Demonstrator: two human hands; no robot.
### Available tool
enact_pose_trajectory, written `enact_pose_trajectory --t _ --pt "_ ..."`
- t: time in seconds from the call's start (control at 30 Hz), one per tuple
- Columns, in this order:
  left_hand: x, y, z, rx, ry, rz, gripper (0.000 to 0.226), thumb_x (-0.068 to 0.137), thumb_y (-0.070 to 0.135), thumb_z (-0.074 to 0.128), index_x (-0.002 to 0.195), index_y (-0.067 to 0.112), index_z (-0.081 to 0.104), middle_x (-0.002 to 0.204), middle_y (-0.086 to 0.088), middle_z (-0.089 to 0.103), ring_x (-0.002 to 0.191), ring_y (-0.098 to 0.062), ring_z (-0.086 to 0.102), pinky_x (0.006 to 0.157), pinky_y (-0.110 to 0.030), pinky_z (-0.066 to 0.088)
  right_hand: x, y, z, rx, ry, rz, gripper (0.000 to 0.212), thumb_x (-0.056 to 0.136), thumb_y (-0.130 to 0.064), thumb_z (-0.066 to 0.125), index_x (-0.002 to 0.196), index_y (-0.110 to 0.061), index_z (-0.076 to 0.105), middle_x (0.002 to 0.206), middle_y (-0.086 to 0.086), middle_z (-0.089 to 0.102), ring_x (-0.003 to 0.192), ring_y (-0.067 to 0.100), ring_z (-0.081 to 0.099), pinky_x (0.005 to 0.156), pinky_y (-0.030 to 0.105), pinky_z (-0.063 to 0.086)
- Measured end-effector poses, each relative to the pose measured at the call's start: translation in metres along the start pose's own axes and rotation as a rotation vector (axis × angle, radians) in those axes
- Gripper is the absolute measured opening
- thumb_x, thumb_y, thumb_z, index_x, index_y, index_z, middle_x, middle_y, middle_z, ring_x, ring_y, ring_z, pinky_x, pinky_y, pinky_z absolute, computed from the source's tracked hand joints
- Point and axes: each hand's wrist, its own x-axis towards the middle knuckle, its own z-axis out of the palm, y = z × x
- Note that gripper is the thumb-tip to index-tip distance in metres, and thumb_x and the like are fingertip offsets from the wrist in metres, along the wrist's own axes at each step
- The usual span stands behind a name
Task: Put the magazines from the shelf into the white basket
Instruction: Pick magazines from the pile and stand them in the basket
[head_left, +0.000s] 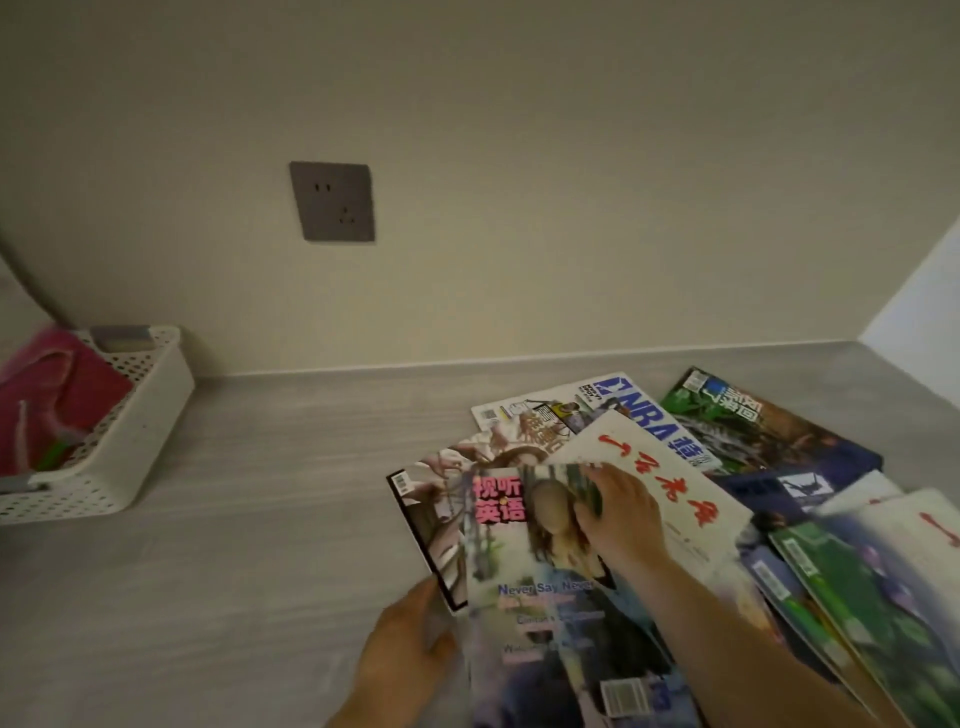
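Grey shelf (260, 519): left hand (405, 654) grips the English-learning magazine (545, 623) atop scattered magazines (769, 436), right hand (621, 514) resting open-fingered on its cover; pickup seemingly in hand, a leftward carry to the white basket (156, 415) next.

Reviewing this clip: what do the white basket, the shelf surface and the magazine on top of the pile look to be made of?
The white basket looks like moulded matte plastic, judging by its perforated walls and rounded rim. The shelf surface is probably a grey matte wood-grain laminate. Streaky grain shows, though it may be real wood. The top magazine looks like coated paper, given its printed colour cover with a light sheen.
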Motion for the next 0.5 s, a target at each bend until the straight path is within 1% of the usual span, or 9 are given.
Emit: enact_pose_trajectory --t 0.07,0.13,0.2,0.23,0.3,0.37,0.4,0.43,0.5 --pt "-0.006 0.016 0.018 -0.039 0.054 -0.063 0.062 0.078 0.022 0.057 0.134 0.029 0.03 0.129 -0.008 0.055 0.116 -0.025 0.053 0.092 -0.027 0.043 -0.01 0.026 0.009 -0.047 -0.078 -0.016 0.06 0.091 -0.043 0.034 0.142 -0.022 0.012 0.154 0.005 0.014 0.142 0.023 0.011 0.116 0.04 0.009" --pt "-0.011 0.027 0.032 0.003 0.07 -0.112 0.071 0.076 0.025 0.059 0.137 0.028 0.023 0.134 -0.008 0.049 0.123 -0.026 0.045 0.099 -0.032 0.04 -0.018 0.037 0.02 -0.066 -0.091 -0.051 0.061 0.092 -0.046 0.026 0.143 -0.022 0.003 0.156 0.005 0.0 0.143 0.024 -0.004 0.116 0.04 -0.002" --pt "-0.016 0.033 0.041 0.071 0.071 -0.137 0.077 0.077 0.026 0.059 0.139 0.026 0.014 0.144 -0.005 0.036 0.132 -0.024 0.032 0.108 -0.034 0.032 -0.022 0.04 0.028 -0.096 -0.063 -0.081 0.06 0.093 -0.047 0.017 0.143 -0.022 -0.003 0.156 0.005 -0.006 0.142 0.025 -0.01 0.114 0.041 -0.008" --pt "-0.019 0.037 0.042 0.096 0.068 -0.148 0.079 0.078 0.026 0.058 0.14 0.025 0.009 0.146 -0.004 0.032 0.133 -0.024 0.029 0.109 -0.035 0.03 -0.023 0.04 0.03 -0.101 -0.05 -0.086 0.06 0.093 -0.047 0.015 0.143 -0.021 -0.004 0.156 0.006 -0.007 0.142 0.025 -0.012 0.114 0.042 -0.009" --pt "-0.024 0.043 0.042 0.113 0.044 -0.167 0.079 0.08 0.025 0.056 0.14 0.025 0.006 0.144 -0.004 0.034 0.131 -0.025 0.033 0.107 -0.037 0.032 -0.022 0.041 0.033 -0.102 -0.041 -0.095 0.06 0.093 -0.047 0.013 0.143 -0.02 -0.004 0.156 0.007 -0.007 0.142 0.026 -0.012 0.113 0.042 -0.01" --pt "-0.028 0.048 0.039 0.051 0.008 -0.18 0.073 0.081 0.024 0.055 0.139 0.025 0.01 0.136 -0.006 0.046 0.116 -0.025 0.05 0.099 -0.038 0.043 -0.021 0.042 0.034 -0.112 -0.044 -0.102 0.06 0.092 -0.047 0.012 0.143 -0.02 -0.004 0.155 0.008 -0.008 0.142 0.027 -0.013 0.113 0.043 -0.01" --pt "-0.031 0.05 0.037 0.007 -0.003 -0.187 0.069 0.082 0.024 0.054 0.138 0.025 0.014 0.129 -0.005 0.053 0.104 -0.023 0.058 0.091 -0.037 0.049 -0.021 0.042 0.035 -0.117 -0.044 -0.107 0.06 0.092 -0.047 0.012 0.143 -0.02 -0.004 0.155 0.008 -0.008 0.142 0.027 -0.013 0.113 0.043 -0.01" --pt "-0.033 0.053 0.034 -0.034 -0.019 -0.196 0.063 0.083 0.024 0.054 0.135 0.025 0.019 0.121 -0.003 0.059 0.091 -0.017 0.063 0.081 -0.032 0.052 -0.02 0.043 0.036 -0.118 -0.04 -0.11 0.06 0.092 -0.047 0.012 0.143 -0.02 -0.004 0.155 0.009 -0.008 0.142 0.028 -0.013 0.114 0.044 -0.009" --pt "-0.032 0.054 0.029 -0.142 -0.028 -0.248 0.05 0.084 0.023 0.055 0.127 0.021 0.031 0.099 0.003 0.064 0.065 -0.005 0.062 0.058 -0.02 0.05 -0.02 0.043 0.038 -0.112 -0.029 -0.116 0.06 0.092 -0.047 0.013 0.143 -0.02 -0.003 0.155 0.009 -0.007 0.142 0.028 -0.012 0.114 0.044 -0.009"
